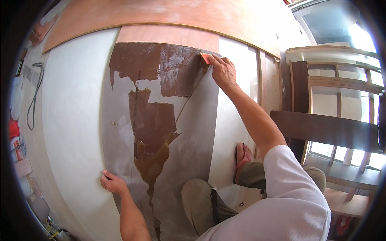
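A grey board [195,132] lies in front of me with brown, glossy glue [150,162] spread over parts of it. The glue forms broad, scraped patches at the far end and a thick pool in the middle, with a thin trail running toward me. My right hand [224,72] grips an orange-red spreader [206,58], pressed against the board near its far right corner; a thin glue line trails from there. My left hand [113,182] rests at the board's left edge with its fingers curled. What lies between those fingers, if anything, is hidden.
Pale panels [72,104] lie under the grey board and show on both sides. A large wooden sheet [161,14] lies across the far end. Wooden frames [341,82] and a dark plank [325,128] stand at right. A black cable [38,92] and assorted items line the left.
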